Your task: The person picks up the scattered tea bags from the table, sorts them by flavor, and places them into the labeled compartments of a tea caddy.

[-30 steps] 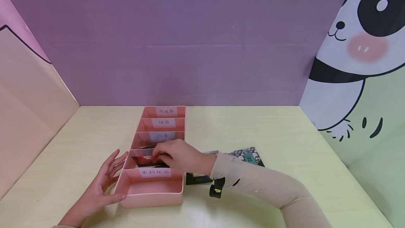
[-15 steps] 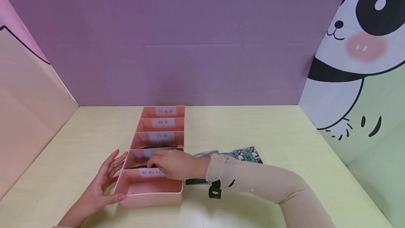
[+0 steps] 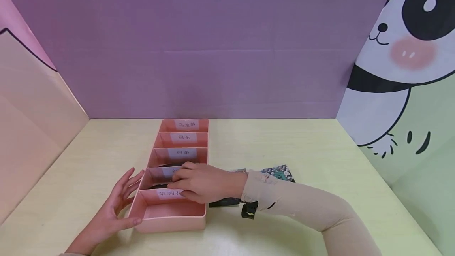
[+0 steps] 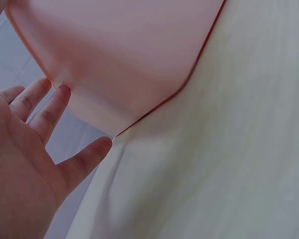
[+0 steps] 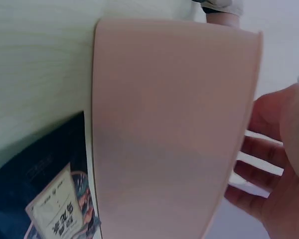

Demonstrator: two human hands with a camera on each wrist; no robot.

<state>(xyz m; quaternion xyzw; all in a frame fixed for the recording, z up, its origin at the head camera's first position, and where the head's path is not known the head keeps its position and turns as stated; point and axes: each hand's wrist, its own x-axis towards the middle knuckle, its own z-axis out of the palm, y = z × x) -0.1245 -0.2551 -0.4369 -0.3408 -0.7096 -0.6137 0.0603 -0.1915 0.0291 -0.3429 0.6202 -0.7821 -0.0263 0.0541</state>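
Note:
A long pink divided box point(image 3: 170, 224), its compartments marked with white labels in Chinese characters, stands on the table. My left hand point(image 3: 110, 208) lies along its near left corner, fingers spread and touching the wall. My right hand point(image 3: 204, 183) reaches across the right rim into the second compartment from the front. Its fingers point(image 5: 259, 177) extend over the rim in the right wrist view. The dark edge of a tea packet point(image 3: 156, 187) shows in that compartment beside the fingertips; the rest is hidden. Another dark packet point(image 3: 168, 165) pokes up in the compartment behind.
Right of the box lie flower-patterned tea packets point(image 3: 279, 173), partly covered by the right sleeve. A dark packet with a cream label point(image 5: 55, 204) lies close against the box wall. A purple backdrop point(image 3: 249, 70) rises behind the table.
The red-and-black packet my right hand was holding has gone down into the second compartment, leaving only its dark edge showing. The right fingers have loosened. The left hand has not moved.

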